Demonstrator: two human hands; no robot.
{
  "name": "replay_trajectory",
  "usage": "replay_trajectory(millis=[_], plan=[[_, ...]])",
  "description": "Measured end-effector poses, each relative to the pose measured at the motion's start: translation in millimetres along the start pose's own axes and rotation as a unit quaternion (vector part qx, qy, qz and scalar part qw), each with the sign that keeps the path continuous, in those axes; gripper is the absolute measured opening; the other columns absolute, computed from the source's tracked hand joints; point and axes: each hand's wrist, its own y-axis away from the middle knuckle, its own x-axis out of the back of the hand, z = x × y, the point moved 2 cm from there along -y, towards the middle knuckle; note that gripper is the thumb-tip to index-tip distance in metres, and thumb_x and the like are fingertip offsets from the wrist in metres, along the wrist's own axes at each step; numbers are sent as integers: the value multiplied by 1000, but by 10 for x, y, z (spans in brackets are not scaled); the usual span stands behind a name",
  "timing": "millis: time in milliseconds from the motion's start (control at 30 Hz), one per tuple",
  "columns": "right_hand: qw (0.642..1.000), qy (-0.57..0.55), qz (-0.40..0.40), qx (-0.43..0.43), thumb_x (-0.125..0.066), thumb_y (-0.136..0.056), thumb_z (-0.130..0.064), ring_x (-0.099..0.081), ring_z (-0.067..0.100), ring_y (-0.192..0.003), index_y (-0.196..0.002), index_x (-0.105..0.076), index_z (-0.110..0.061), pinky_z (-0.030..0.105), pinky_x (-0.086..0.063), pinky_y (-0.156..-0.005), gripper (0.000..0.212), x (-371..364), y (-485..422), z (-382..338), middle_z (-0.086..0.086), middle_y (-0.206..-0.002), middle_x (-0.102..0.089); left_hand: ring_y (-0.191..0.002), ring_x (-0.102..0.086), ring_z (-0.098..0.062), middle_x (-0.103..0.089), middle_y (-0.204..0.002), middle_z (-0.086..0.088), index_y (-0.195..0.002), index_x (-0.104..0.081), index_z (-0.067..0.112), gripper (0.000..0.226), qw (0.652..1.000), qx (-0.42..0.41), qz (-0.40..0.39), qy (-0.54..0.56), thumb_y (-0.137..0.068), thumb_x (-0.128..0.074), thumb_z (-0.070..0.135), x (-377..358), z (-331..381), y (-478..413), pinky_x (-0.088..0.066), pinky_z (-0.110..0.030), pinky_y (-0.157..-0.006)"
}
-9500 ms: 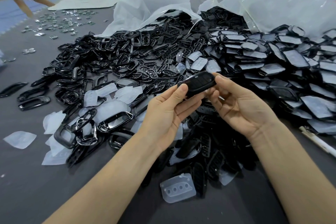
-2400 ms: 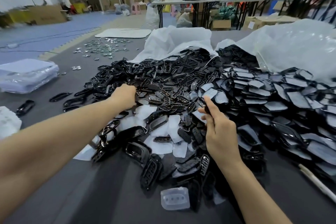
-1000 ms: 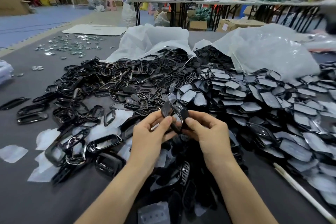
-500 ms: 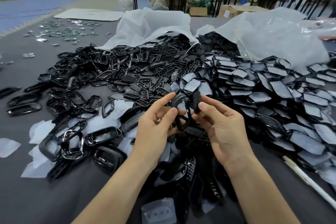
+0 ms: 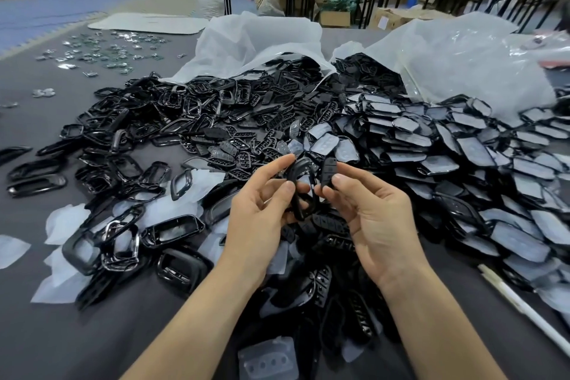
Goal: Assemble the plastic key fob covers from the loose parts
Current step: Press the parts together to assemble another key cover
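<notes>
While left (image 5: 262, 219) grips frame (image 5: 296, 170), right (image 5: 371, 219) pinches insert (image 5: 328, 170) (probably).

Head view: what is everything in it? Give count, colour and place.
table: one, grey, under everything.
bags: two, clear, far side.
frames: many, black, heaped left.
button pads: many, black, heaped centre.
backs: many, black with grey film, heaped right.
film scraps: several, white, near left.
metal bits: many, silvery, far left.
clear pad: one, translucent, near edge.
stick: one, white, near right.
boxes: many, brown, background.
held frame: one, black, centre.
held pad: one, black, centre.
left hand: one, centre, grips held frame.
right hand: one, centre, pinches held pad.
</notes>
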Motion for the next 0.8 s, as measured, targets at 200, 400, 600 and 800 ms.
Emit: replay_trajectory(millis=[200,400,600,800], plan=[[1000,12,7,5,-62,-84,7,-70,18,-65,-85,-70,-2,16,-53,-61,12,28,3,-6,10,-77,-74,-74,-67,-8,-71,-77,3,-114,-63,26,34,1000,-12,-8,-15,-96,-48,1,3,-17,-1,-54,-19,-69],[998,57,11,27,-61,-85,7,-68,15,-58,-81,-70,-8,17,-52,-58,18,45,-14,-34,4,-71,-73,-72,-67,-8,-69,-74,7,-119,-59,29,39,997,-38,-37,-58,-95,-48,0,-21,-18,3,-56,-22,-70],[989,141,12,49,-62,-84,4,-65,7,-60,-99,-65,-13,18,-51,-59,23,87,-35,-45,6,-78,-65,-72,-68,-4,-65,-70,13,-114,-60,37,47,995,-57,-41,-69,-95,-47,-4,-20,7,18,-53,-15,-61],[985,168,9,32,-61,-83,5,-60,9,-65,-92,-59,-16,16,-50,-58,23,125,-54,-20,8,-84,-61,-88,-70,-11,-71,-95,4,-120,-61,40,50,992,-47,-76,-87,-92,-52,-1,-45,-25,64,-57,-22,-70]])
